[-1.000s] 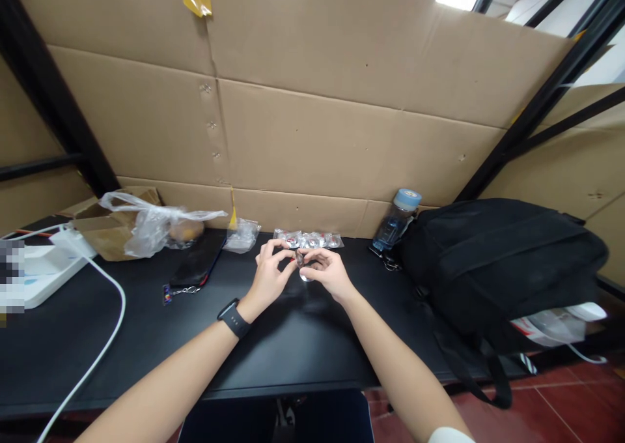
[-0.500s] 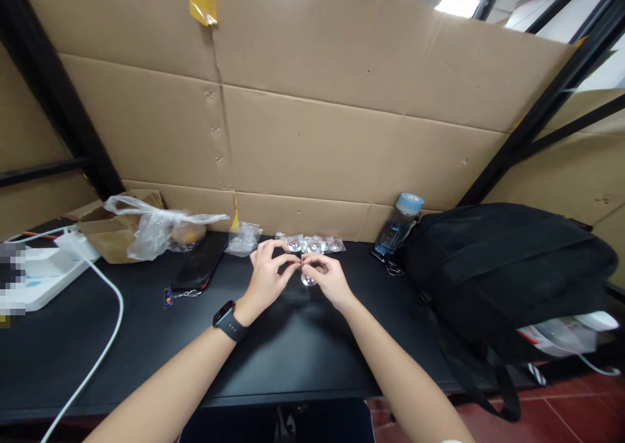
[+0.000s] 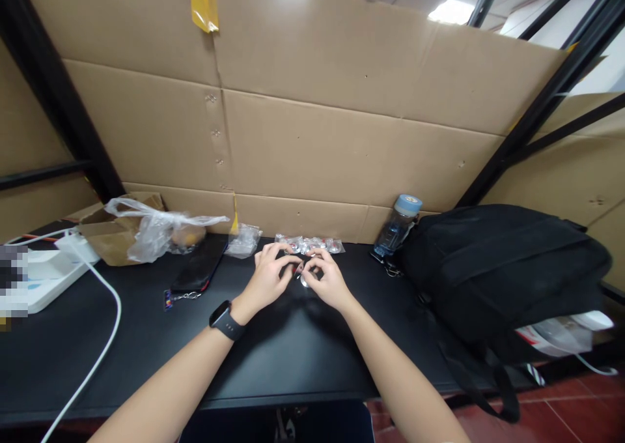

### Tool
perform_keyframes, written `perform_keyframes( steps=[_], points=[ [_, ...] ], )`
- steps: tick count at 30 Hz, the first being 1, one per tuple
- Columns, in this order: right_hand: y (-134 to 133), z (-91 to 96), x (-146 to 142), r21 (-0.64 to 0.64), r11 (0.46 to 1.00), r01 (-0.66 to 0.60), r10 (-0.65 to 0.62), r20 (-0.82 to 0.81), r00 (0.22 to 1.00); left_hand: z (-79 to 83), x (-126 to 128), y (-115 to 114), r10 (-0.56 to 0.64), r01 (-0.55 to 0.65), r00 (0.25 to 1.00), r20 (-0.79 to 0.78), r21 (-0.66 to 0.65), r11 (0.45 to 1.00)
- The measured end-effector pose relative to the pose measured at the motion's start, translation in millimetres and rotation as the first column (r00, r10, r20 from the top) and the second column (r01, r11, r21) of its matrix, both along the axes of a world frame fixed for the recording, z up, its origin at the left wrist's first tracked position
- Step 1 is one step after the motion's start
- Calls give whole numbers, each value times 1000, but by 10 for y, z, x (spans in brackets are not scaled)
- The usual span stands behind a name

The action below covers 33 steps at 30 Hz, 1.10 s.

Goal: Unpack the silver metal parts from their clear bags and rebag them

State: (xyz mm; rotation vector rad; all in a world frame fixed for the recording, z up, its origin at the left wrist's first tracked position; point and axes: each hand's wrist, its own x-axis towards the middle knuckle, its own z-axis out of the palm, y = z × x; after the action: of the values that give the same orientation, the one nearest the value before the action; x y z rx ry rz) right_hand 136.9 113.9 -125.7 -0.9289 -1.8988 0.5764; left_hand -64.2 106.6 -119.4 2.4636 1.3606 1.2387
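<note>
Over the middle of the black table, my two hands meet fingertip to fingertip. My left hand (image 3: pixel 268 275), a black watch (image 3: pixel 227 320) on its wrist, pinches a small red and silver piece (image 3: pixel 298 270). My right hand (image 3: pixel 328 280) closes thumb and fingers on the same piece from the right side. Under the right thumb shows a shiny round silver disc (image 3: pixel 305 281); whether it is joined to the piece I cannot tell. Just beyond the fingers lie clear plastic packets (image 3: pixel 312 244) with silver and red parts inside. The fingertips partly hide the piece.
Left of my hands are a clear plastic bag (image 3: pixel 243 241), a dark pouch (image 3: pixel 199 266) with a chain, a paper bag (image 3: pixel 110 234), and a white cable (image 3: pixel 114 329). A blue-capped bottle (image 3: pixel 395 225) and black backpack (image 3: pixel 502 267) stand right. A cardboard wall (image 3: pixel 312 143) rises behind.
The small piece has turned and dropped slightly between my fingertips, showing more of its red and silver surface. My right fingers have curled and shifted a little; the view has tilted slightly upward.
</note>
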Motion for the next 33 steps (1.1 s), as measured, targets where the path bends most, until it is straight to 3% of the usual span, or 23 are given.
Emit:
perform_keyframes(
  steps=[3, 13, 19, 21, 25, 28, 33],
  points=[
    [21, -33, 12, 12, 1000, 11, -12, 64, 998, -16, -18, 13, -48, 50, 999, 20, -100, 994],
    [-2, -6, 38, -27, 999, -23, 28, 168, 985, -133, -132, 124, -227, 178, 956, -185, -248, 952],
    [-8, -28, 51, -76, 985, -152, 169, 345, 923, -198, -552, 375, -39, -3, 985, -166, -243, 970],
    [9, -43, 77, -98, 979, -179, 203, 371, 906, -231, -635, 415, -31, -13, 985, -169, -249, 968],
    [85, -100, 161, -24, 998, -54, 60, 400, 915, -235, -651, 405, -78, 26, 979, -188, -268, 963],
    [152, -162, 229, 30, 997, 66, -72, 483, 873, -206, -618, 369, -106, 35, 963, -248, -276, 961],
    [204, -221, 283, 18, 995, 101, -93, 572, 815, -220, -551, 317, -157, 83, 954, -256, -279, 957]
  ],
)
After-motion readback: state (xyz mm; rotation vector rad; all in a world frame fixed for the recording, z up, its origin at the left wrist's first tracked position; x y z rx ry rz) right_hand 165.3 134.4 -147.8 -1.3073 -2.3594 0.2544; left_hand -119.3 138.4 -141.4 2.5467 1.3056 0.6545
